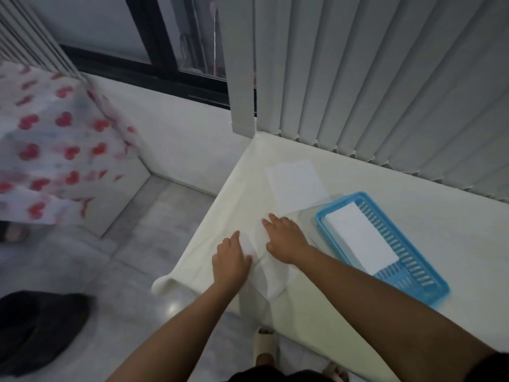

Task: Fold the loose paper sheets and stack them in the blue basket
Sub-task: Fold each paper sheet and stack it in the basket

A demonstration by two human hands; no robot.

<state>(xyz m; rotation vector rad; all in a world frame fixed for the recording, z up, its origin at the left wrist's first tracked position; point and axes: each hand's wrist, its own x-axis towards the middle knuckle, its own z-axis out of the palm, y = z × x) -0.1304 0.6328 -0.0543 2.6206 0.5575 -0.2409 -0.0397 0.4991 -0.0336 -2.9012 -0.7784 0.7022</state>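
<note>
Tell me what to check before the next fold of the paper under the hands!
1. Both hands on the sheet: ok. The left hand and right hand press flat on the thin white paper sheet being folded.
2. Sheet fully on the white cloth-covered table: ok, though it lies near the table's corner edge.
3. Edges lined up for a neat crease: cannot tell; the hands cover them.
4. Room in the blue slotted plastic basket: ok. A folded white paper stack lies inside, with bare space at the near end.
5. More sheets waiting: ok. A flat white loose sheet lies beyond the hands.
</note>
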